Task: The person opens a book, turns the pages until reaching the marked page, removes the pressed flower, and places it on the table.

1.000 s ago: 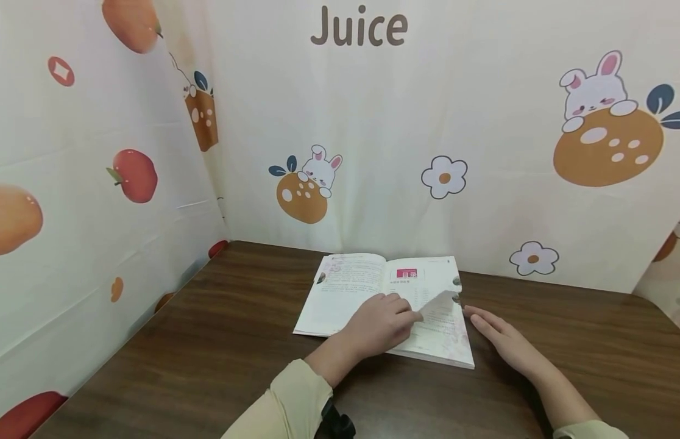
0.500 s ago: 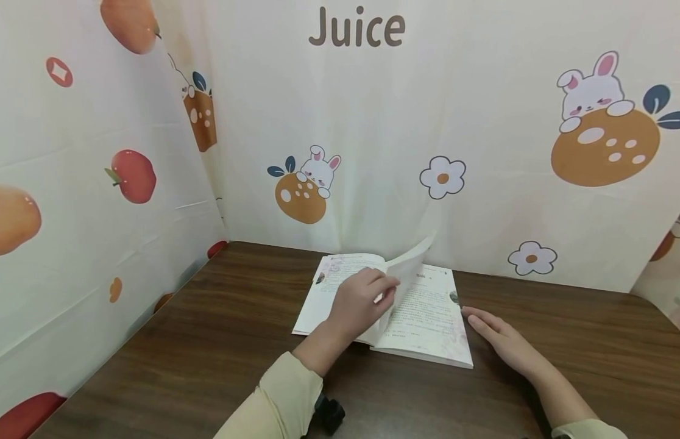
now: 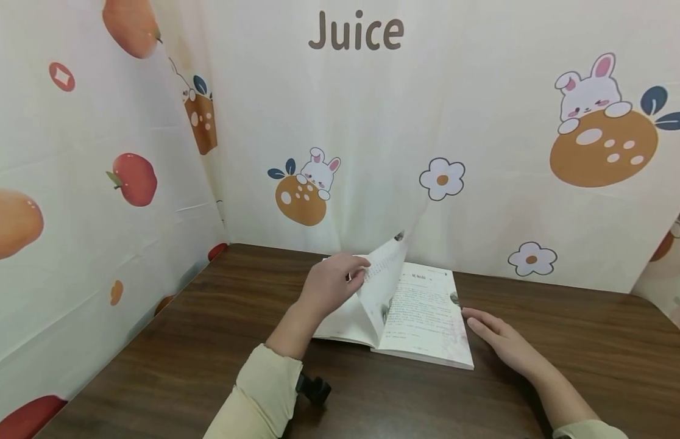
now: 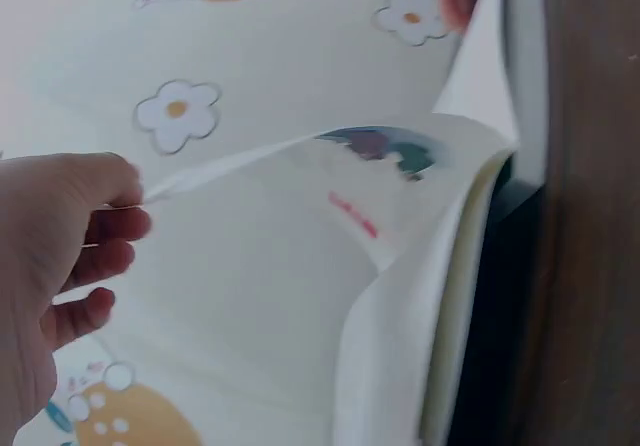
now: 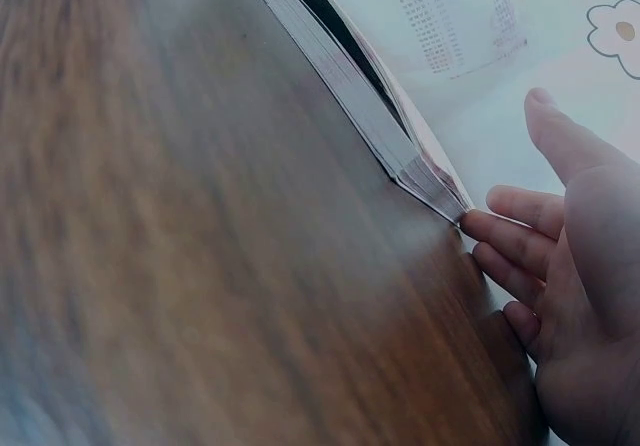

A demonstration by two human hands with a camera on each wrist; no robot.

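An open book with printed pages lies on the table. My left hand pinches the edge of a page, which stands raised over the book and slants left. In the left wrist view, thumb and forefinger of the left hand hold that page's edge, and the sheet stretches from them to the spine. My right hand rests beside the book's right edge. The right wrist view has its fingertips at a corner of the book, fingers loosely extended, thumb apart.
The brown wooden table meets a pale curtain printed with rabbits, fruit and flowers just behind the book. More printed cloth hangs along the left side. A black strap device sits on the left wrist.
My left hand has lifted a page from the book's right side and drawn it leftward, uncovering a text page. My right hand has stayed by the right edge.
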